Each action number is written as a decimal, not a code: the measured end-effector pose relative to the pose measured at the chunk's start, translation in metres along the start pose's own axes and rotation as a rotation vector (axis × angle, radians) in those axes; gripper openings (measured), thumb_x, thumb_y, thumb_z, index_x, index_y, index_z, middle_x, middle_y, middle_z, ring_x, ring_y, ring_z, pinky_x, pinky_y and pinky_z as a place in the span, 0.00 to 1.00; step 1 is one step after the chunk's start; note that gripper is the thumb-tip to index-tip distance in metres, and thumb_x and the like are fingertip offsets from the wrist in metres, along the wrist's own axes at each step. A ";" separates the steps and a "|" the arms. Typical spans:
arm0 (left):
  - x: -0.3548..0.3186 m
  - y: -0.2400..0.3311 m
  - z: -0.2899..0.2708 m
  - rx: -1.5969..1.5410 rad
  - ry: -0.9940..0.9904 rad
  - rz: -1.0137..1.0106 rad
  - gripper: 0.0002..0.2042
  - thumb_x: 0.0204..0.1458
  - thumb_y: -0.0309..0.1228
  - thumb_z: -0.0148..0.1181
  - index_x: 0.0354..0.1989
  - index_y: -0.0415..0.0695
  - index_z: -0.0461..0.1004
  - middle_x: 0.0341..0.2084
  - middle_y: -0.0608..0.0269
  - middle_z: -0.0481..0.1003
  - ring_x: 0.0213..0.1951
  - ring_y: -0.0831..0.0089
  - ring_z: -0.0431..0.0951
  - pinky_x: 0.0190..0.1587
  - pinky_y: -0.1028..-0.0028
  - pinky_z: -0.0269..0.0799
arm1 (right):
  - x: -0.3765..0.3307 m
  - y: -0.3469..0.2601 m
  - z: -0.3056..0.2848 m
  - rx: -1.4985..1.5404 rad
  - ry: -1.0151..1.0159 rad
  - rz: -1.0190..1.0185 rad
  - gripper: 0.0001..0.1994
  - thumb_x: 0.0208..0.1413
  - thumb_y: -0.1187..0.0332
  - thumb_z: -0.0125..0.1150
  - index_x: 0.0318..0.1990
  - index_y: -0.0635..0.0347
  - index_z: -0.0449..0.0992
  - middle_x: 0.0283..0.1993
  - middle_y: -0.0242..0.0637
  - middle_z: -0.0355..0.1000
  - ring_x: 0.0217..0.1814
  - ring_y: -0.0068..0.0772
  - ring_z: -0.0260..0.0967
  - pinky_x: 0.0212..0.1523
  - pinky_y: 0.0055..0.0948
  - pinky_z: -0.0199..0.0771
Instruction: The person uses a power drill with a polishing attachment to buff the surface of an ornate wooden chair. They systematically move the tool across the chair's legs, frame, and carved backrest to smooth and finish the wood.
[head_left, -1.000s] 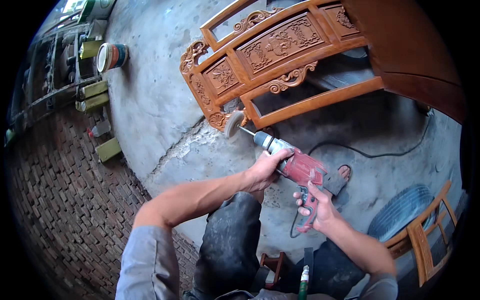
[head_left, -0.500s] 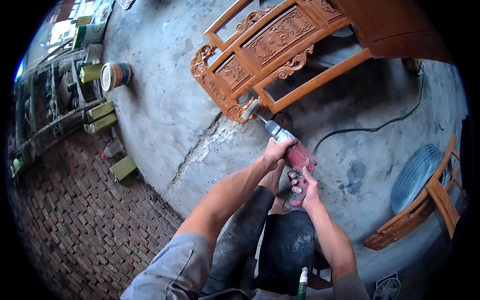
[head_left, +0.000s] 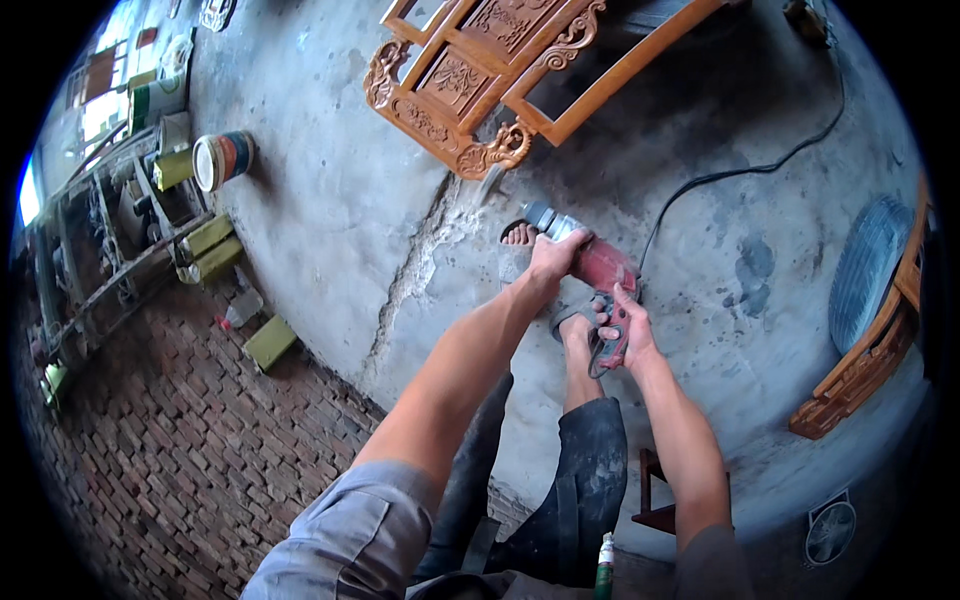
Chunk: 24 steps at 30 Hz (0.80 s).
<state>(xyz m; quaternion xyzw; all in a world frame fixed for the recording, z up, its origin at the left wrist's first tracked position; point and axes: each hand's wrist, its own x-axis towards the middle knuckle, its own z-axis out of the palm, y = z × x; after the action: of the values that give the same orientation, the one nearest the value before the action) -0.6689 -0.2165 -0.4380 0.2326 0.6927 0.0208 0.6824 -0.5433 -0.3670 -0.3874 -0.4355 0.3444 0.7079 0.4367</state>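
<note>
A red and black corded power drill (head_left: 606, 265) is held in both of my hands. My left hand (head_left: 556, 256) wraps around its grey front housing just behind the chuck. Around the rear handle, my right hand (head_left: 632, 328) has its fingers curled near the trigger. Ahead of the chuck, a pale, blurred attachment (head_left: 488, 184) shows beside the lower corner of a carved wooden furniture frame (head_left: 460, 120); whether it touches the wood I cannot tell. That corner ends in a curled, carved scroll (head_left: 510, 147).
A black cord (head_left: 740, 172) runs from the drill across the concrete floor. At the right stand a round ribbed blue-grey object (head_left: 868, 270) and another wooden piece (head_left: 860, 375). A bucket (head_left: 222, 160) and yellow-green blocks (head_left: 270, 343) are at the left. A cracked strip (head_left: 410, 270) crosses the floor.
The view has shifted, so the carved frame sits higher in the picture. The attachment has moved off the scroll to beside the corner's lower edge. Both hands keep their hold on the drill.
</note>
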 end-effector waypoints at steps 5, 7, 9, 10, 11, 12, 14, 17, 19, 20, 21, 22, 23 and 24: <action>0.023 -0.004 -0.028 0.137 0.064 0.079 0.15 0.50 0.40 0.69 0.37 0.40 0.81 0.30 0.64 0.80 0.29 0.75 0.78 0.33 0.73 0.73 | 0.009 0.022 0.020 0.029 -0.052 -0.065 0.21 0.61 0.52 0.64 0.52 0.57 0.71 0.37 0.39 0.74 0.30 0.23 0.68 0.17 0.16 0.64; 0.042 -0.012 -0.038 0.119 0.073 0.070 0.15 0.50 0.40 0.69 0.37 0.40 0.81 0.29 0.64 0.79 0.28 0.75 0.77 0.32 0.73 0.72 | 0.014 0.028 0.035 0.051 -0.066 -0.033 0.21 0.61 0.52 0.64 0.52 0.57 0.70 0.37 0.38 0.74 0.30 0.22 0.68 0.17 0.16 0.64; 0.031 0.001 -0.043 0.077 0.013 0.042 0.15 0.51 0.40 0.69 0.37 0.41 0.80 0.28 0.65 0.79 0.27 0.75 0.77 0.31 0.73 0.71 | 0.016 0.034 0.040 0.076 -0.056 -0.053 0.20 0.62 0.51 0.63 0.51 0.56 0.70 0.37 0.37 0.74 0.30 0.21 0.68 0.18 0.15 0.64; 0.027 0.005 -0.047 0.072 -0.003 0.024 0.15 0.51 0.40 0.69 0.37 0.41 0.80 0.28 0.65 0.79 0.27 0.76 0.76 0.31 0.73 0.71 | 0.017 0.036 0.041 0.071 -0.051 -0.055 0.20 0.62 0.52 0.63 0.51 0.56 0.70 0.37 0.37 0.74 0.30 0.21 0.68 0.18 0.15 0.63; 0.024 0.007 -0.051 0.060 -0.014 0.007 0.15 0.51 0.40 0.69 0.38 0.41 0.80 0.28 0.65 0.79 0.27 0.76 0.76 0.31 0.73 0.71 | 0.017 0.037 0.043 0.058 -0.047 -0.054 0.20 0.62 0.52 0.63 0.51 0.56 0.70 0.37 0.37 0.74 0.30 0.21 0.68 0.18 0.15 0.63; 0.022 0.009 -0.053 0.048 -0.025 -0.011 0.15 0.51 0.41 0.69 0.38 0.41 0.80 0.28 0.65 0.79 0.27 0.76 0.76 0.31 0.74 0.71 | 0.018 0.038 0.044 0.044 -0.043 -0.052 0.20 0.62 0.52 0.63 0.51 0.56 0.70 0.37 0.37 0.74 0.30 0.21 0.69 0.18 0.15 0.63; 0.019 0.016 -0.056 0.059 -0.054 0.007 0.14 0.51 0.40 0.69 0.37 0.42 0.80 0.28 0.65 0.79 0.27 0.76 0.76 0.30 0.74 0.70 | 0.018 0.042 0.048 0.056 -0.041 -0.064 0.20 0.63 0.52 0.62 0.51 0.56 0.70 0.37 0.37 0.74 0.30 0.21 0.68 0.18 0.15 0.63; 0.015 0.032 -0.050 0.047 -0.086 0.042 0.18 0.47 0.40 0.70 0.37 0.37 0.80 0.29 0.61 0.80 0.29 0.73 0.79 0.33 0.72 0.74 | 0.019 0.041 0.054 0.086 -0.056 -0.088 0.20 0.63 0.52 0.62 0.52 0.56 0.70 0.37 0.37 0.74 0.30 0.21 0.68 0.18 0.15 0.63; 0.008 0.049 -0.040 0.078 -0.118 0.069 0.15 0.50 0.41 0.70 0.38 0.41 0.81 0.28 0.64 0.80 0.27 0.77 0.76 0.31 0.73 0.71 | 0.023 0.038 0.050 0.171 -0.062 -0.031 0.20 0.64 0.51 0.60 0.52 0.56 0.70 0.37 0.36 0.73 0.30 0.21 0.68 0.18 0.15 0.62; 0.007 0.056 -0.037 0.128 -0.113 0.062 0.16 0.50 0.41 0.70 0.38 0.41 0.81 0.29 0.64 0.80 0.28 0.76 0.77 0.31 0.73 0.71 | 0.022 0.037 0.051 0.187 -0.061 -0.041 0.20 0.64 0.52 0.60 0.52 0.56 0.70 0.36 0.36 0.73 0.30 0.21 0.68 0.18 0.15 0.63; 0.005 0.062 -0.033 0.179 -0.109 0.056 0.16 0.50 0.41 0.70 0.39 0.40 0.81 0.29 0.63 0.80 0.29 0.75 0.78 0.32 0.73 0.72 | 0.021 0.038 0.053 0.204 -0.060 -0.052 0.20 0.64 0.52 0.60 0.52 0.56 0.70 0.36 0.36 0.73 0.30 0.21 0.68 0.18 0.15 0.63; 0.002 0.067 -0.029 0.231 -0.105 0.049 0.17 0.49 0.41 0.70 0.39 0.39 0.81 0.30 0.62 0.81 0.30 0.75 0.79 0.32 0.72 0.72 | 0.020 0.038 0.054 0.222 -0.059 -0.063 0.20 0.64 0.52 0.60 0.52 0.56 0.70 0.36 0.36 0.73 0.30 0.21 0.68 0.18 0.15 0.63; 0.004 0.065 -0.029 0.202 -0.118 0.055 0.17 0.49 0.41 0.70 0.39 0.39 0.81 0.30 0.61 0.81 0.30 0.74 0.79 0.33 0.72 0.73 | 0.015 0.034 0.062 0.164 -0.042 -0.157 0.20 0.64 0.52 0.60 0.53 0.57 0.70 0.36 0.37 0.73 0.30 0.21 0.67 0.18 0.15 0.63; 0.005 0.062 -0.029 0.174 -0.132 0.059 0.18 0.49 0.42 0.70 0.39 0.38 0.81 0.30 0.61 0.81 0.30 0.73 0.80 0.33 0.71 0.74 | 0.011 0.031 0.063 0.148 -0.032 -0.155 0.20 0.64 0.52 0.60 0.53 0.56 0.70 0.36 0.37 0.72 0.30 0.21 0.67 0.18 0.15 0.63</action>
<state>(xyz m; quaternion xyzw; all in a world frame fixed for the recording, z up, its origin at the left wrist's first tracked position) -0.6778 -0.1512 -0.4189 0.3124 0.6381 -0.0348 0.7028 -0.5948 -0.3205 -0.3702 -0.4163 0.3538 0.6514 0.5265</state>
